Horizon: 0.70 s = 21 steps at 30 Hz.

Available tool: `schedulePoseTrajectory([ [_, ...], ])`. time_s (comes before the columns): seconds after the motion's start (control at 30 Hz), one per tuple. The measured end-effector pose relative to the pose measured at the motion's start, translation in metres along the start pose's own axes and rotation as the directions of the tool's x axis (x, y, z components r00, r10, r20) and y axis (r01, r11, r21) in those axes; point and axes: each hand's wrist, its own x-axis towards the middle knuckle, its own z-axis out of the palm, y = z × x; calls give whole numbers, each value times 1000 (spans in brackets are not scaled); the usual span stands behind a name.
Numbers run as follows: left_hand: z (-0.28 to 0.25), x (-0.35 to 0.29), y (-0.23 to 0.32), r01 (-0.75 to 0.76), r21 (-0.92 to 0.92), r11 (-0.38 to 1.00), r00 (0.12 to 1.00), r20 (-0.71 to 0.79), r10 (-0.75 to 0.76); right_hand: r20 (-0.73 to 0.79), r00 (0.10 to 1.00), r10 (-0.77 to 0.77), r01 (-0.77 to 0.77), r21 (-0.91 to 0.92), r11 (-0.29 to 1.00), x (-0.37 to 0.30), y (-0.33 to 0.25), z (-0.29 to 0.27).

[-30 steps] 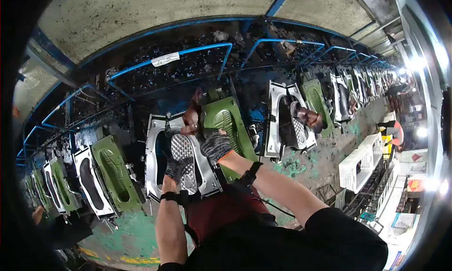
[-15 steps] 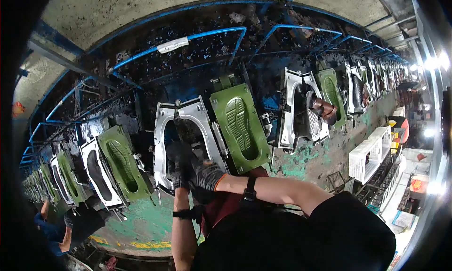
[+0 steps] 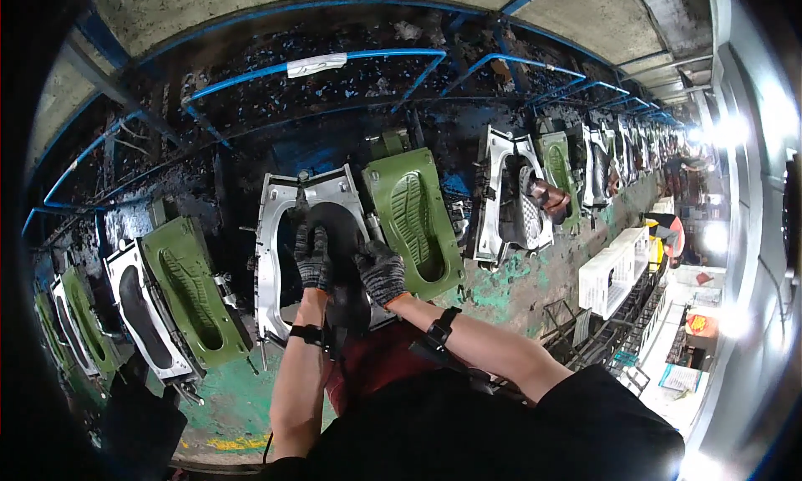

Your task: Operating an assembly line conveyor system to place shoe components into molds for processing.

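In front of me, a black shoe sole lies over the silver mould frame, its rounded end pointing away from me. My left hand, in a dark grey knit glove, holds the sole's left edge, fingers stretched along it. On the opposite edge my right hand, gloved alike, has its fingers bent round the side. The sole hides most of the frame's opening. Hinged to the frame on the right is a green mould half with a ribbed, sole-shaped hollow.
To the right, another silver frame carries a brown shoe with a patterned sole. A second green mould half and a frame with a dark insert stand left. Blue rails run behind. White crates sit at right.
The hands, crossed close together before, are now apart on either side of the black sole. The sole has come into plain view over the frame. The view has shifted a little.
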Motion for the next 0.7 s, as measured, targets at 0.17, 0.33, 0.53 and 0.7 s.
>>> schedulePoseTrajectory([
  [0.17,25,12,32,164,38,986,936,-321,-144,81,990,-113,138,-472,871,-2,5,-6],
  [0.33,0,-49,-12,275,-4,961,957,-93,-274,308,940,-143,248,-334,909,-22,13,-19],
  [0.53,19,-63,14,321,-405,856,922,-71,-380,295,950,-103,130,-76,989,8,10,-26],
  [0.7,32,-57,20,192,-372,908,934,-216,-286,24,926,-378,376,-178,910,3,25,-14],
])
